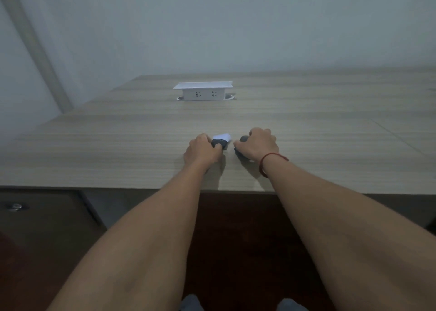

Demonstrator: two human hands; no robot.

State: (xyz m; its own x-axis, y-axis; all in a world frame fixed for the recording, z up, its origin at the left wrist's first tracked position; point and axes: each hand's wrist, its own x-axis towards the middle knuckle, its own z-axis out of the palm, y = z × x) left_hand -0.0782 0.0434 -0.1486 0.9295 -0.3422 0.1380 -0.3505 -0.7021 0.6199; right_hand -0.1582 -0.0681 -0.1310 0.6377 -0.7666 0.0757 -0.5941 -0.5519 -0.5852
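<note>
Both my hands rest on a light wooden table, near its front edge. My left hand grips a small object with a dark body and a white part that sticks out past the fingers. My right hand, with a red cord round the wrist, has its fingers curled over a dark rounded object; most of that object is hidden under the palm. The two hands are a short gap apart. What the two objects are cannot be made out.
A white pop-up socket box with two outlets stands raised from the tabletop farther back, in line with my hands. A pale wall lies behind the table. Dark furniture sits below the front edge at left.
</note>
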